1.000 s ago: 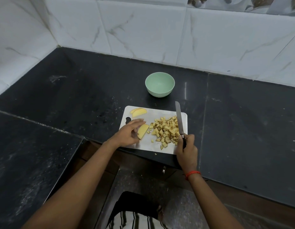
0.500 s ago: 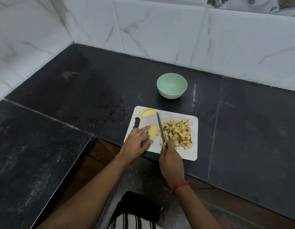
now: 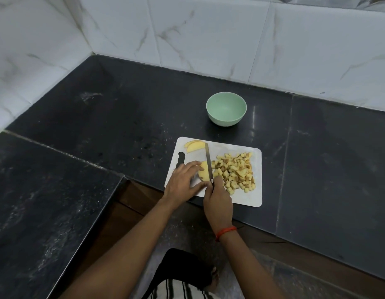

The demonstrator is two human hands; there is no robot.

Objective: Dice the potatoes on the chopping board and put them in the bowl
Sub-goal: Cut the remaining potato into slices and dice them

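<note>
A white chopping board [image 3: 255,198] lies at the counter's front edge. A pile of diced potato [image 3: 235,171] covers its right half. Two potato slices [image 3: 194,145] lie at its far left corner. My left hand [image 3: 184,182] holds a flat potato slice [image 3: 204,173] down on the board with fingertips and thumb. My right hand [image 3: 217,200] grips the handle of a knife [image 3: 208,160], whose blade lies along the slice's right edge, pointing away from me. A pale green bowl [image 3: 226,108] stands behind the board with nothing in it.
The black stone counter [image 3: 122,117] wraps round a corner on the left, with a white marble-tiled wall [image 3: 209,35] behind it. The counter edge runs just under the board's near side.
My right hand brought the knife leftward from the right of the dice pile to the slice under my left hand. The camera view shifted, so everything sits further right in frame.
</note>
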